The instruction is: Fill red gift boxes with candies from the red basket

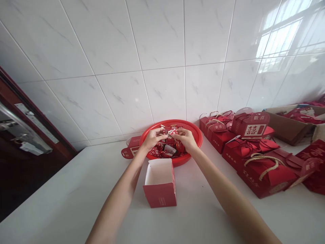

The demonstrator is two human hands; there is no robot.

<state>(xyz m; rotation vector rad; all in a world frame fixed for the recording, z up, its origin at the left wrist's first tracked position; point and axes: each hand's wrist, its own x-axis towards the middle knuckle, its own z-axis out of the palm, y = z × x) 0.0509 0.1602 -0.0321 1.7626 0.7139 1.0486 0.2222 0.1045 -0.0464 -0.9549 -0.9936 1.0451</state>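
Note:
Both hands are over a red plastic basket that holds many small red wrapped packets. My left hand pinches the left side of a red and white packet. On its right side, my right hand has its fingers closed on the same packet. Nearer to me stands a red box with its top open and a white inside; no contents show in it.
Closed red gift boxes, some with rope handles, crowd the right side. Behind them is a cardboard box with red items. Another red box lies left of the basket. A tiled wall bounds the white table; a door stands far left.

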